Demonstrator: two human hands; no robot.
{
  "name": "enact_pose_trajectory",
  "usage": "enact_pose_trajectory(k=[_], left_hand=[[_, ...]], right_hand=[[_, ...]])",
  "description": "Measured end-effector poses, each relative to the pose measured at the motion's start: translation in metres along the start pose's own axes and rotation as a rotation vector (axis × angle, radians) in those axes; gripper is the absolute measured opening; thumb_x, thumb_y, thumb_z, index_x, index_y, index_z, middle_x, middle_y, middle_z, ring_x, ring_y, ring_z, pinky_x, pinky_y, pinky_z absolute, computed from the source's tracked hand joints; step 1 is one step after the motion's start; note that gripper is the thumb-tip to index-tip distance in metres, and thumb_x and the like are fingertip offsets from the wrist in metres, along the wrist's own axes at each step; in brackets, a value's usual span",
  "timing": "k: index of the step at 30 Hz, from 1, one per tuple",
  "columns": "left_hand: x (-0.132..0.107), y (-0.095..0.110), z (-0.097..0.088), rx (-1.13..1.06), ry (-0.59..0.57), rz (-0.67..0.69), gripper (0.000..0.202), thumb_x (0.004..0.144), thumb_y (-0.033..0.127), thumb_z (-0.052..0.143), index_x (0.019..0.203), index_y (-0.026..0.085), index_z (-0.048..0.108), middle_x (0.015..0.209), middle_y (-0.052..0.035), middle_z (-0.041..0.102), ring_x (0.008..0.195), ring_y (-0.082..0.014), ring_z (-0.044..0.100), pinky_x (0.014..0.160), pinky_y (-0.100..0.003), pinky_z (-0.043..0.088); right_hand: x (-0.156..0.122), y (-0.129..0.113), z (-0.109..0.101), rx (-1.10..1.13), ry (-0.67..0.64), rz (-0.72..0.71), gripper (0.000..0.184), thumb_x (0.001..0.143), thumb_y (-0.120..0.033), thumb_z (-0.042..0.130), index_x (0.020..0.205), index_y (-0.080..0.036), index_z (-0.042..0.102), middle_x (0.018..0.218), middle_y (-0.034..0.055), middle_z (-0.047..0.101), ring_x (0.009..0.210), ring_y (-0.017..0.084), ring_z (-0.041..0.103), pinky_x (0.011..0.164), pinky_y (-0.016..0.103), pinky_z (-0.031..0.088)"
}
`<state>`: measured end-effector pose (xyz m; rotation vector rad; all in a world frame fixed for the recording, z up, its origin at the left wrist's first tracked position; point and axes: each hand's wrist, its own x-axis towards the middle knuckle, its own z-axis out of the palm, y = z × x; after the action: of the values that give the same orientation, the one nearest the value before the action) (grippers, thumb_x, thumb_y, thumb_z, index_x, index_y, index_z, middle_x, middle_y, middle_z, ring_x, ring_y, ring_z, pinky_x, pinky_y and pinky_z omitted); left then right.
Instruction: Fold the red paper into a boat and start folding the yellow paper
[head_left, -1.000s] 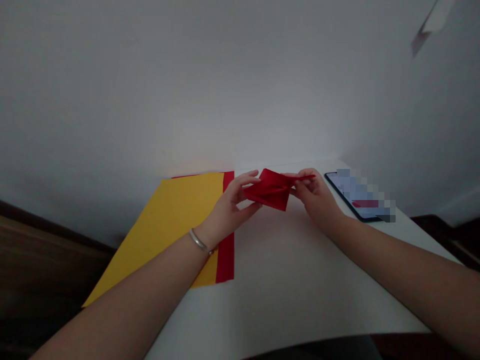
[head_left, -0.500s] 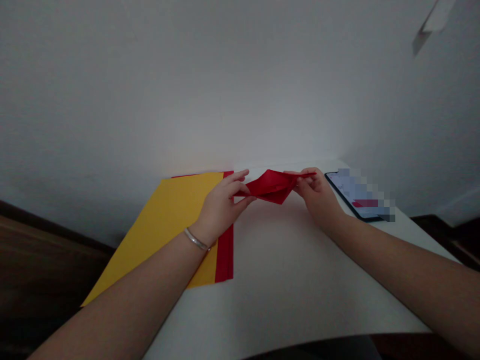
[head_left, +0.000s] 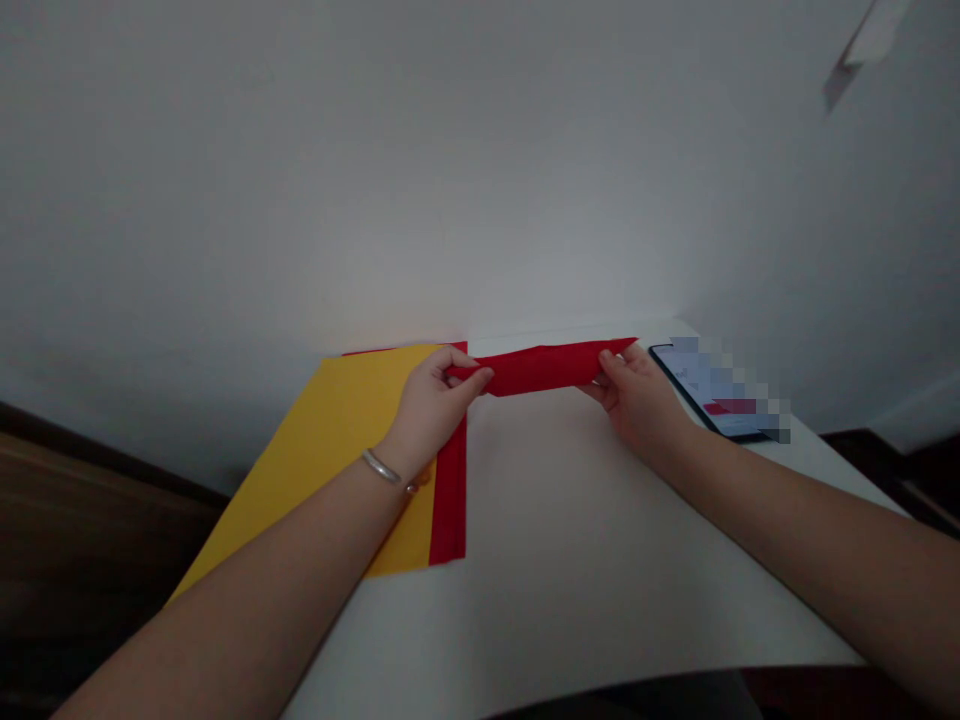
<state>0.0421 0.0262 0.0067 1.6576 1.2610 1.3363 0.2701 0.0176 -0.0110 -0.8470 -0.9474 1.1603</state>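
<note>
Pinching the folded red paper (head_left: 540, 370) at both ends, left hand (head_left: 429, 402) and right hand (head_left: 646, 402) each closed thumb-to-fingers on it! Holding it stretched over the white surface (head_left: 592, 550), with yellow paper (head_left: 337, 430) atop red paper sheets (head_left: 450, 515) at left, phone (head_left: 684, 378) near the right hand, pale wall (head_left: 480, 180) behind.

Sheets (head_left: 330, 440) on L of tbl (head_left: 600, 570), phone (head_left: 682, 385) on R, strip (head_left: 544, 371) above mid, wall (head_left: 480, 180) behind.
</note>
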Motion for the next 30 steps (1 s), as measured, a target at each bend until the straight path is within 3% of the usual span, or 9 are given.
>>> enact_pose_trajectory(k=[5, 9, 13, 17, 23, 27, 30], left_hand=[[0.0, 0.003, 0.003, -0.109, -0.012, -0.077, 0.026, 0.07, 0.035, 0.071, 0.076, 0.019, 0.051, 0.058, 0.0035, 0.06, 0.052, -0.0124, 0.059, 0.049, -0.021, 0.041], [0.002, 0.003, 0.005, -0.163, 0.001, -0.052, 0.03, 0.07, 0.032, 0.071, 0.083, 0.021, 0.046, 0.058, 0.0066, 0.056, 0.048, -0.0108, 0.057, 0.045, -0.019, 0.042], [0.003, 0.0, 0.004, -0.221, -0.018, 0.04, 0.046, 0.073, 0.028, 0.07, 0.111, 0.026, 0.043, 0.07, 0.0059, 0.056, 0.052, -0.0113, 0.058, 0.05, -0.024, 0.05], [0.001, -0.004, 0.003, -0.083, -0.086, 0.097, 0.054, 0.084, 0.03, 0.063, 0.133, 0.032, 0.041, 0.068, 0.0044, 0.052, 0.051, -0.0113, 0.055, 0.053, -0.026, 0.051], [-0.007, 0.006, 0.006, 0.032, -0.26, 0.161, 0.046, 0.084, 0.036, 0.062, 0.128, 0.029, 0.051, 0.096, -0.0018, 0.061, 0.076, -0.0155, 0.062, 0.069, -0.03, 0.056], [-0.007, 0.011, 0.01, -0.042, -0.204, 0.117, 0.036, 0.078, 0.031, 0.068, 0.111, 0.022, 0.057, 0.1, -0.0023, 0.061, 0.079, -0.0138, 0.061, 0.069, -0.027, 0.054], [-0.005, 0.009, 0.011, -0.166, -0.187, 0.009, 0.038, 0.074, 0.029, 0.07, 0.108, 0.021, 0.056, 0.097, -0.0015, 0.061, 0.077, -0.0129, 0.062, 0.07, -0.027, 0.056]], right_hand=[[-0.001, 0.0, 0.0, 0.017, 0.005, 0.023, 0.012, 0.081, -0.028, 0.062, 0.091, -0.024, 0.056, 0.092, 0.0, 0.072, 0.089, 0.018, 0.068, 0.087, 0.043, 0.056], [-0.002, -0.001, 0.002, -0.026, 0.015, 0.011, 0.011, 0.083, -0.027, 0.059, 0.093, -0.025, 0.056, 0.094, -0.0001, 0.072, 0.09, 0.018, 0.068, 0.086, 0.044, 0.057], [-0.004, -0.002, 0.006, -0.095, 0.059, 0.012, 0.009, 0.084, -0.026, 0.059, 0.092, -0.025, 0.054, 0.091, 0.0, 0.071, 0.092, 0.019, 0.068, 0.086, 0.045, 0.058], [-0.006, -0.002, 0.008, -0.133, 0.054, -0.005, 0.011, 0.084, -0.027, 0.06, 0.091, -0.025, 0.051, 0.089, 0.0, 0.071, 0.091, 0.019, 0.068, 0.086, 0.045, 0.058], [-0.008, -0.005, 0.013, -0.12, 0.053, 0.059, 0.011, 0.083, -0.025, 0.06, 0.089, -0.024, 0.051, 0.08, -0.0006, 0.07, 0.084, 0.02, 0.07, 0.082, 0.046, 0.059], [-0.01, -0.006, 0.013, -0.091, 0.013, 0.065, 0.011, 0.082, -0.025, 0.061, 0.09, -0.024, 0.053, 0.087, -0.0005, 0.07, 0.088, 0.019, 0.068, 0.078, 0.042, 0.06], [-0.011, -0.004, 0.01, -0.06, -0.112, 0.099, 0.021, 0.08, -0.033, 0.067, 0.098, -0.024, 0.058, 0.103, 0.002, 0.07, 0.096, 0.02, 0.066, 0.075, 0.037, 0.061]])
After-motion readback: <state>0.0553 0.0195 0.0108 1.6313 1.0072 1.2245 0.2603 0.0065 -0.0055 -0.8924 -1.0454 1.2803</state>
